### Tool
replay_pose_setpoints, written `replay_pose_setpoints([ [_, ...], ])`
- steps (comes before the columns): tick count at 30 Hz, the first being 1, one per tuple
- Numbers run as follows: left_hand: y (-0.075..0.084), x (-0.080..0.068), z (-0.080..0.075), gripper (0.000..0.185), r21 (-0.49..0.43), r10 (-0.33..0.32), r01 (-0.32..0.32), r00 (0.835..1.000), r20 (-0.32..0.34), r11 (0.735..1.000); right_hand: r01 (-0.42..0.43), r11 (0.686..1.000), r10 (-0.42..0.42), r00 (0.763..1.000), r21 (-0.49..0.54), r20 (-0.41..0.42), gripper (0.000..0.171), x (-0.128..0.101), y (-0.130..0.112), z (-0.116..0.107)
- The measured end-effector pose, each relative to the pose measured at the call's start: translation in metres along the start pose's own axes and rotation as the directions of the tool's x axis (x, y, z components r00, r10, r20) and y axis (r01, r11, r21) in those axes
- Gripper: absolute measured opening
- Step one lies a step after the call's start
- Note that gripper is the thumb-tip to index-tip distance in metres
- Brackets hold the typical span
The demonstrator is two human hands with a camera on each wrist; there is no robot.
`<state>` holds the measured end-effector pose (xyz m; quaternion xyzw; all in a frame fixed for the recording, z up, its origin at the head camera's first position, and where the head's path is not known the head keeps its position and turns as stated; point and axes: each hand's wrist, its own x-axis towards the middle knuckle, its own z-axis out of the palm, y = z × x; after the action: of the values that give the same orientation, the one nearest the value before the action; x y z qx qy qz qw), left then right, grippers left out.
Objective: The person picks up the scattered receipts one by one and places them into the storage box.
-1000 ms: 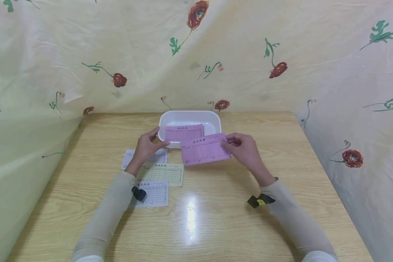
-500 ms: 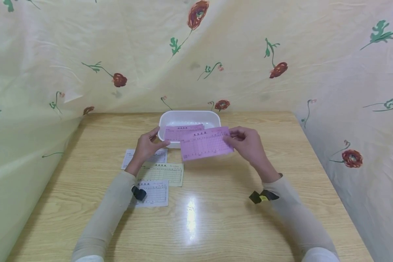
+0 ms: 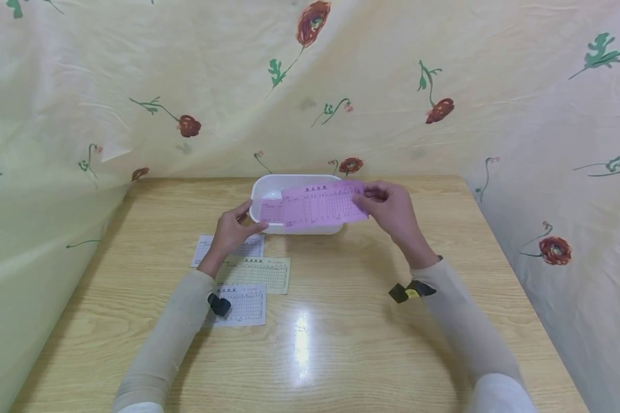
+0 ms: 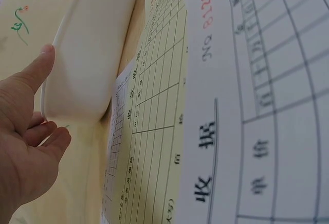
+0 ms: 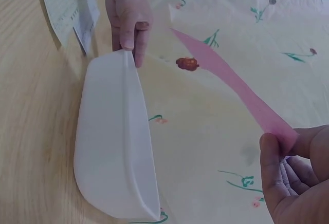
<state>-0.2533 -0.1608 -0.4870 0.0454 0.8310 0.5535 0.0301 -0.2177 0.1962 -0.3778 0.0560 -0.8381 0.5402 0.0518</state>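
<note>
Three forms lie flat at the left of the table (image 3: 372,344): a white slip (image 3: 205,248) at 9 o'clock, a yellow slip (image 3: 260,274) just nearer and a white slip (image 3: 245,304) at 7 o'clock. The left hand (image 3: 231,230) grips the near left corner of the white tub (image 3: 268,186) at 12 o'clock. A pink slip (image 3: 271,213) lies inside it. The right hand (image 3: 390,207) pinches another pink slip (image 3: 321,203) by its right edge, held in the air above the tub.

Pink slip over the white tub
Right hand (image 5: 298,178) pinches the pink slip (image 5: 231,80); left hand (image 5: 128,16) grips the white tub's (image 5: 113,152) rim.
</note>
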Motion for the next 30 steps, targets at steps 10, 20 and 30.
replay_pose_setpoints([
  [10, 0.0, 0.001, -0.001, 0.089, -0.009, 0.008, -0.008, 1.0, 0.005, 1.0, -0.091, 0.99, 0.097, 0.994, 0.107, -0.054, 0.034, 0.03, 0.007, 0.014],
  [20, -0.001, 0.001, -0.001, 0.089, -0.014, -0.002, 0.002, 1.0, 0.012, 1.0, -0.159, 0.981, 0.167, 0.983, 0.111, -0.073, 0.034, 0.061, 0.019, 0.04],
  [30, -0.001, 0.001, -0.002, 0.085, -0.019, 0.001, -0.001, 1.0, 0.004, 1.0, -0.196, 0.98, 0.195, 0.979, -0.023, -0.054, 0.035, 0.084, 0.029, 0.064],
])
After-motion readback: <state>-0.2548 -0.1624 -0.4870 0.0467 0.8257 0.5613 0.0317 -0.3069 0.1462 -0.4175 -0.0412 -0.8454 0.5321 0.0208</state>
